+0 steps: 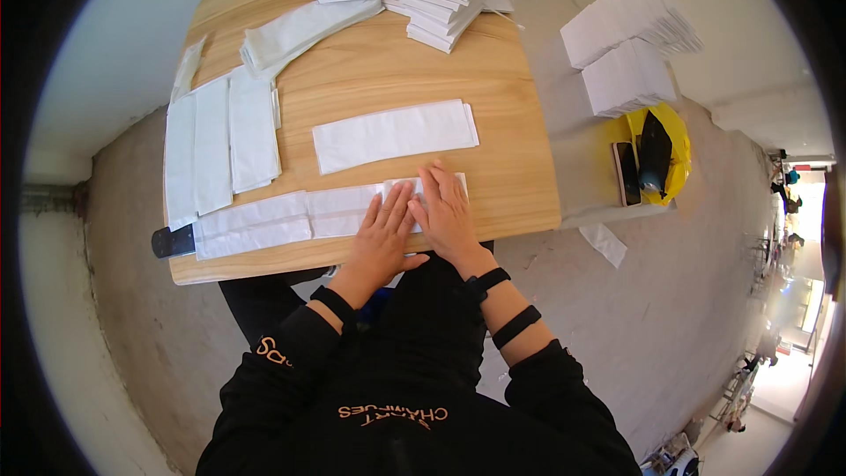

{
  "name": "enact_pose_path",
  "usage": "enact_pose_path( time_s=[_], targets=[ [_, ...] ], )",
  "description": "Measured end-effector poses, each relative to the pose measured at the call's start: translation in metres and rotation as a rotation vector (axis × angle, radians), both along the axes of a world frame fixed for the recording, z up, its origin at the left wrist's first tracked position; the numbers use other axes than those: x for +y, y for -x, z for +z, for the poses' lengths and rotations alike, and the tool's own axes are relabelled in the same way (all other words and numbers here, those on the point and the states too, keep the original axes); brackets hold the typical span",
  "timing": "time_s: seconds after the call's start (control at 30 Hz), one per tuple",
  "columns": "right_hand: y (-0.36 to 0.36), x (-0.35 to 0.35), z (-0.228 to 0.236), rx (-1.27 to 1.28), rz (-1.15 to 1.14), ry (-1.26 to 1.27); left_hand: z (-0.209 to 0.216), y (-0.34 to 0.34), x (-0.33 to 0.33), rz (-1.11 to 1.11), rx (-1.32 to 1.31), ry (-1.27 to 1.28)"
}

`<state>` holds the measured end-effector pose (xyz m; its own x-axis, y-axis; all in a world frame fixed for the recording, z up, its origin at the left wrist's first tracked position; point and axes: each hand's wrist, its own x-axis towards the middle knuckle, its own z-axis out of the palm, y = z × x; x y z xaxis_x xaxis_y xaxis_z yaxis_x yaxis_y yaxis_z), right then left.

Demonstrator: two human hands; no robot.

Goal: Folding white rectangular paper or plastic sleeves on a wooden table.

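White strips [344,213], thin, pale, laid in row along near edge of wooden table [520,167]. Left hand [381,234] and right hand [449,216]: side by side, fingers extended, clamped on nothing, resting on row's right end, strips beneath palms and fingers. Step in hand, apparently: smoothing or aligning that end. Next move likely calls for light, even pressure, edges kept square. Layered white bundle [397,134]: just beyond fingertips, untouched.

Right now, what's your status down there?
Left fingers, right fingers: on right end of white strip row. Another strip: just beyond. Nothing visibly blocking.
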<state>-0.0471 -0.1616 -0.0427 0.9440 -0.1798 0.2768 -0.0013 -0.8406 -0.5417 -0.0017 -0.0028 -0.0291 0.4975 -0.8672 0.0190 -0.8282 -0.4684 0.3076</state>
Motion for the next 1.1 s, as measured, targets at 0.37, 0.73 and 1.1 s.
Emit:
enact_pose_path(
  time_s=[0.37,0.73,1.1],
  targets=[
    [-0.004,0.008,-0.013,0.056,-0.079,0.017,-0.004,0.003,0.003,0.052,0.0,-0.013],
    [-0.003,0.01,-0.011,0.18,-0.071,0.103,0.013,-0.011,0.039,0.145,0.293,0.341],
    [-0.003,0.009,-0.01,0.192,-0.079,0.184,-0.001,-0.065,0.268,1.444,-0.204,0.114]
  ],
)
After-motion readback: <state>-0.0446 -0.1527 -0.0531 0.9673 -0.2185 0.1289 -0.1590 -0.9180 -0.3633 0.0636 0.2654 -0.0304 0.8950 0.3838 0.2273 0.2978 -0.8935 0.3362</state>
